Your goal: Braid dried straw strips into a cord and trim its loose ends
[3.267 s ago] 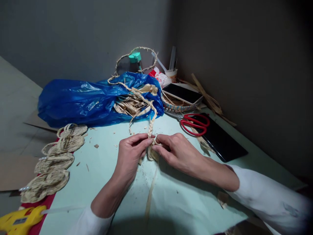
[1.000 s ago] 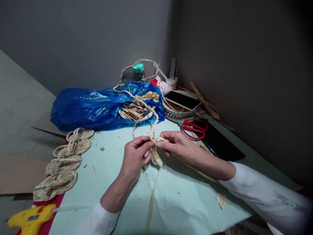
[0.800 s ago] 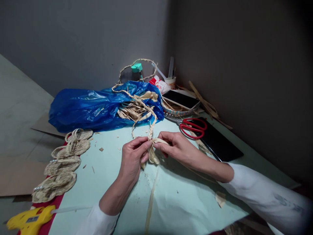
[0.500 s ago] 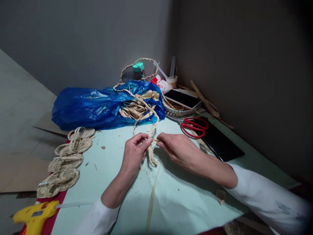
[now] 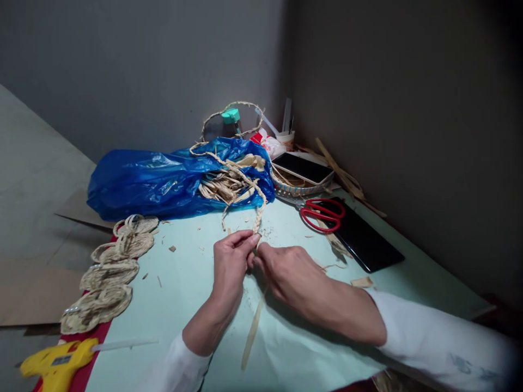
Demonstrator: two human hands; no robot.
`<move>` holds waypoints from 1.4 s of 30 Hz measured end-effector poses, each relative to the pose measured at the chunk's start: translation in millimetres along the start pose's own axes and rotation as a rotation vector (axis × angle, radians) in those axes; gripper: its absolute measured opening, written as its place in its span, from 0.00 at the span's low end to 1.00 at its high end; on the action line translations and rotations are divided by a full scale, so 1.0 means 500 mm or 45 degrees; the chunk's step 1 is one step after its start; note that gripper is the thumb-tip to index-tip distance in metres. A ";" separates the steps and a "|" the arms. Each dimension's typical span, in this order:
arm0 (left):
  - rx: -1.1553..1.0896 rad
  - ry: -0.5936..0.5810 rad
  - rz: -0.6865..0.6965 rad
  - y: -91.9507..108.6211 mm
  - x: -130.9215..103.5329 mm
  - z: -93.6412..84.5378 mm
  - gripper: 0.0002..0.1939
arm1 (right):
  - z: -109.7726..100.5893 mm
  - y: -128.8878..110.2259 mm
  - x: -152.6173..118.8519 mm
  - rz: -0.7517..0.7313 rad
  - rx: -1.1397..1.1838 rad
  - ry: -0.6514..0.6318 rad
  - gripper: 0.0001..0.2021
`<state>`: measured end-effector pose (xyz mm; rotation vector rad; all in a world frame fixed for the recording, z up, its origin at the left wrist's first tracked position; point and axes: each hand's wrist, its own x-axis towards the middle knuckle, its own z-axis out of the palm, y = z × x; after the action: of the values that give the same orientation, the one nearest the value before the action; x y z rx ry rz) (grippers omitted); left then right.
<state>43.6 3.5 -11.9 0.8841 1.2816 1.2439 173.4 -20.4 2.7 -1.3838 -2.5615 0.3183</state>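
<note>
Item one, on my feed: braided straw cord [image 5: 258, 213], running from the blue plastic bag [image 5: 155, 182] down to the hands at the middle of the pale green table sheet [image 5: 310, 348]. My left hand [image 5: 231, 260] pinches the cord's near end between thumb and fingertips; grip narrow, closed on the braid. My right hand [image 5: 288, 272] meets it from the other side, fingertips touching the same end, closed on the loose strands there. One flat straw strip [image 5: 252, 332] trails from below the hands toward me.

Also logged: red-handled scissors [image 5: 322, 213] right of the braid, lying partly on a black tablet [image 5: 363, 242]; coiled straw mats [image 5: 108, 272] in a row at the left; yellow glue gun [image 5: 53, 365] at the near left corner.
</note>
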 end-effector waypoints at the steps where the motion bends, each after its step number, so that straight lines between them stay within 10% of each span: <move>1: -0.045 -0.005 -0.032 0.002 -0.002 0.001 0.12 | 0.008 -0.007 -0.003 -0.037 -0.099 -0.003 0.09; 6: -0.186 -0.061 -0.118 0.018 -0.009 0.004 0.11 | 0.005 -0.014 -0.005 -0.155 -0.146 0.061 0.09; 13: -0.110 -0.211 -0.006 0.027 -0.015 0.004 0.09 | -0.080 0.070 0.037 0.214 0.754 0.372 0.19; 20: 0.117 -0.325 0.062 0.010 -0.014 0.001 0.08 | -0.039 0.088 0.072 0.118 1.490 0.320 0.15; 25: 0.171 -0.250 0.141 0.011 -0.003 -0.003 0.07 | -0.025 0.087 0.078 0.151 1.495 0.392 0.15; 32: 0.147 -0.178 0.251 0.009 0.009 -0.009 0.07 | -0.008 0.069 0.059 0.016 1.579 -0.175 0.13; 42: 0.022 -0.337 0.285 0.014 -0.003 -0.003 0.10 | -0.012 0.065 0.053 -0.020 1.191 -0.031 0.17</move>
<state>41.0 2.9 -5.0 1.1877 1.0040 1.2408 186.6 20.0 1.3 -0.9663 -1.9463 1.3115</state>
